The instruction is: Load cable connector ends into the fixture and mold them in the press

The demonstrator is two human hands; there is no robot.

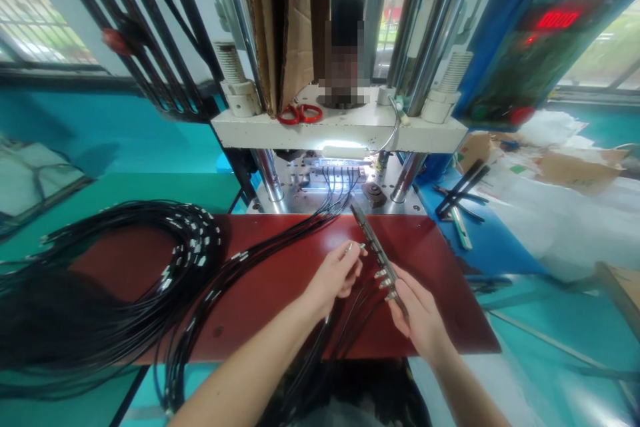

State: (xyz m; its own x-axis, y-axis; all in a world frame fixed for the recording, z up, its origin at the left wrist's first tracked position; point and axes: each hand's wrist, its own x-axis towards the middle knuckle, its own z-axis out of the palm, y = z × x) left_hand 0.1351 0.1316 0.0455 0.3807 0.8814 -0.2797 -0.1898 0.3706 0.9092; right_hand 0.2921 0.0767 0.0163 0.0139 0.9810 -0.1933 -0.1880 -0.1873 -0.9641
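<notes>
My right hand [420, 313] grips the lower end of a long, narrow metal mould bar [374, 245], tilted up and to the left over the red-brown board. Several small silvery connectors [384, 278] sit along the bar's lower left side, with thin black cables trailing down from them. Just left of the bar, my left hand [337, 272] is closed, thumb and fingertips pinching a small metal cable end [362, 248]. The rest of that cable is partly hidden under the hand. Beyond both hands, another bar with black cables [337, 173] lies under the press light.
A large coil of black cables [195, 240] with white tags covers the left of the board [280, 307]. The white press plate [280, 137] carries red-handled scissors [300, 113]. On the right lie pliers [463, 197], a pale-handled cutter [461, 228] and plastic bags [565, 227].
</notes>
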